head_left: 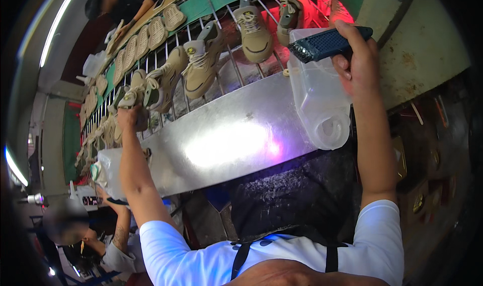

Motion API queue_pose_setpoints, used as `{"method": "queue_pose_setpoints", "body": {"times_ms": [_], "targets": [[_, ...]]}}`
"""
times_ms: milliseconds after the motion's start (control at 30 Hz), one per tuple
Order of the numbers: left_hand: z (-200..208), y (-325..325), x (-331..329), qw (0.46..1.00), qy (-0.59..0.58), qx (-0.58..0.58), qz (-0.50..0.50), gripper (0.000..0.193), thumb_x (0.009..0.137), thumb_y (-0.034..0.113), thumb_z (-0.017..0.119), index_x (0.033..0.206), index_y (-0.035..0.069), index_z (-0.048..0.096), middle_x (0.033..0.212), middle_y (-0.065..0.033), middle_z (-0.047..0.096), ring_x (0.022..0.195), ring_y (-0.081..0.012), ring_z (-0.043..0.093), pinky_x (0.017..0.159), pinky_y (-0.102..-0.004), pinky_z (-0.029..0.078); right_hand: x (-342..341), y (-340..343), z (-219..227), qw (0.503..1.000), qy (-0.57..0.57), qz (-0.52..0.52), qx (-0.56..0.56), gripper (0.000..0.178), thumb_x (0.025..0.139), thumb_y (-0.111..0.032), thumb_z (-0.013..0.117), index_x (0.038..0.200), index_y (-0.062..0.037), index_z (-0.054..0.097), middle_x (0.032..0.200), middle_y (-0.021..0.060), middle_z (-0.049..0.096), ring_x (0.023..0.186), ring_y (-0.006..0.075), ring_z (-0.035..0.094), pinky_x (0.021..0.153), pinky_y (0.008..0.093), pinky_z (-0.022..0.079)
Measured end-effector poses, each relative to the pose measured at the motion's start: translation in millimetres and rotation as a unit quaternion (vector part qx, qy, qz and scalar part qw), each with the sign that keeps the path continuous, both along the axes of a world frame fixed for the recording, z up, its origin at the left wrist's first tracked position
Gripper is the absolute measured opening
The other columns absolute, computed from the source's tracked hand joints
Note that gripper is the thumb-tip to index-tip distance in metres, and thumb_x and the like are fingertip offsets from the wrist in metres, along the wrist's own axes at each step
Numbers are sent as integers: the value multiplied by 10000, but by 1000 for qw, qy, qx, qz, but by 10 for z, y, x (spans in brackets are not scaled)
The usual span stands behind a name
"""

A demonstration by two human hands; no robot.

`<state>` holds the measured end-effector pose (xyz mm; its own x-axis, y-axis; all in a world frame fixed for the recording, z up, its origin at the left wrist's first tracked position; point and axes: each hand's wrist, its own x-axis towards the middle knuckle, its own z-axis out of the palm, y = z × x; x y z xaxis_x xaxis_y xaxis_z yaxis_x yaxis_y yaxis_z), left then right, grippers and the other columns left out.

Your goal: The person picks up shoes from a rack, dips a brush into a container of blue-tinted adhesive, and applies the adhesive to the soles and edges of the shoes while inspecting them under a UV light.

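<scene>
My right hand (358,59) is closed round the dark blue handle of a brush (324,45), its wet-looking bristles pointing left. The brush is held above a translucent plastic jug (319,97) with a cut-open top, at the right end of a metal sheet. My left hand (129,118) is stretched out to the left and closed on a beige sneaker (135,90) on the conveyor of metal bars. Its fingers are partly hidden behind the wrist and shoe. More beige lace-up sneakers (199,67) stand beside it along the bars.
Shoe soles (143,38) lie in a row along the far side of the conveyor. Red light glows at its upper right. The shiny metal sheet (226,140) lies before me. A co-worker (121,6) is across the line, another person (118,245) at lower left, near a white container (111,167).
</scene>
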<state>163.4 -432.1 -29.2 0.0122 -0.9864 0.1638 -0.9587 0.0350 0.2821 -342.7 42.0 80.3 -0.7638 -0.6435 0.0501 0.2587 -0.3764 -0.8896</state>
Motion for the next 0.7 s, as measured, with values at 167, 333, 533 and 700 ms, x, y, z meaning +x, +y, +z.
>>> {"method": "queue_pose_setpoints", "body": {"times_ms": [167, 333, 533, 700], "targets": [[163, 168, -268, 988, 90, -90, 85, 933, 592, 565, 929, 1284, -2, 663, 1274, -250, 684, 1227, -412, 630, 1034, -483, 484, 9, -42, 13, 1000, 2, -9, -2, 270, 910, -223, 729, 746, -76, 574, 581, -2, 535, 399, 79, 449, 334, 247, 255], [654, 669, -655, 956, 180, -226, -54, 877, 588, 502, 962, 1258, 12, 676, 1202, -170, 729, 1121, -325, 688, 998, -401, 501, -42, -32, -75, 999, 16, -2, -29, 248, 923, -201, 710, 755, -80, 574, 587, -17, 518, 406, 63, 423, 338, 229, 238], [1059, 1672, -1041, 902, 214, 0, -375, 618, 747, 221, 916, 1257, -16, 661, 1158, -99, 738, 1069, -190, 692, 945, -344, 537, -246, 37, -189, 998, 31, 26, -48, 204, 953, -218, 686, 859, -43, 638, 632, 6, 570, 424, 76, 480, 342, 220, 302], [992, 2450, -1582, 767, -11, 88, -635, 541, 733, 192, 888, 1196, 18, 668, 1021, -165, 715, 1004, -324, 696, 943, -406, 540, -41, -21, -88, 998, 39, -53, 5, 261, 962, -260, 671, 773, -100, 590, 552, -18, 509, 380, 69, 433, 321, 227, 258]]}}
